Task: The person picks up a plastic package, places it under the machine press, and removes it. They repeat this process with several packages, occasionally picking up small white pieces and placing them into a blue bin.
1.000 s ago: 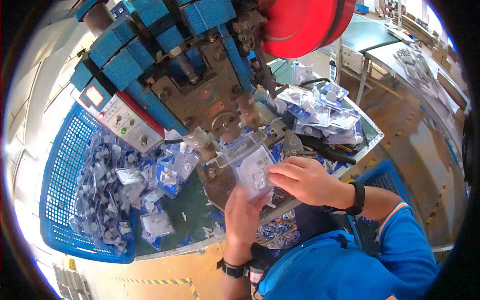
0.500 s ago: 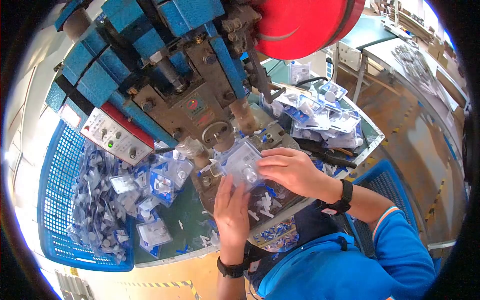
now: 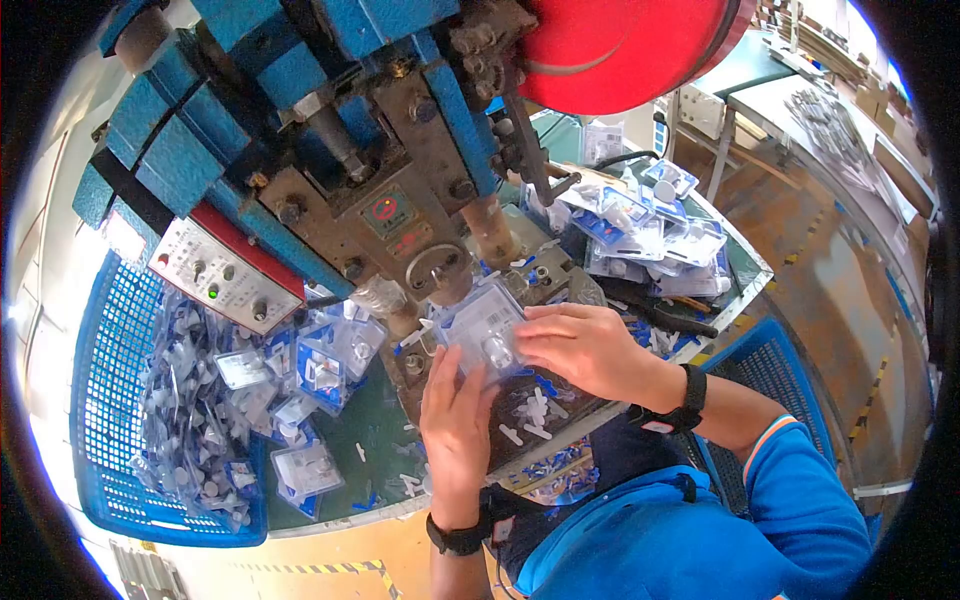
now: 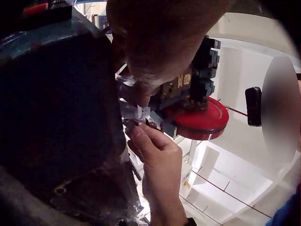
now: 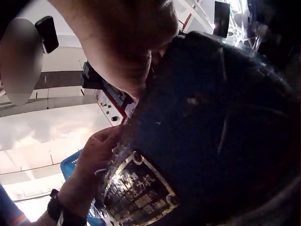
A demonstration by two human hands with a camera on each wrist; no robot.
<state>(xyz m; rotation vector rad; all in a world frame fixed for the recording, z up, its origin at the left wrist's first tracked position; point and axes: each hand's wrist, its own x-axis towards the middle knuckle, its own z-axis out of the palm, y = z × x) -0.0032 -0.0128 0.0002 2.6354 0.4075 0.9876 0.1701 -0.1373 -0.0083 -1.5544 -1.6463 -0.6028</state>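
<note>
In the head view a clear plastic package (image 3: pixel 478 322) with a printed card and a round white piece lies level at the press's tooling, below the round ram (image 3: pixel 438 275). My left hand (image 3: pixel 458 425) holds its near left edge, with the fingertips on the plastic. At its right side, my right hand (image 3: pixel 580 345) pinches the edge with fingers extended. The left wrist view shows the right hand (image 4: pixel 162 160) with thumb and fingers together at the clear plastic (image 4: pixel 127 109). Dark machine metal hides much of both wrist views.
A blue basket (image 3: pixel 105 400) heaped with packages stands at the left, loose packages (image 3: pixel 308 470) beside it. More packages (image 3: pixel 640 225) are piled at the right behind the press. White and blue scraps (image 3: pixel 535 412) lie near the hands. A control box (image 3: pixel 225 270) hangs at left.
Both hands have moved the package left and toward the press since the first frame, and its far edge is now nearer the ram. Over the last half second it has hardly moved.
</note>
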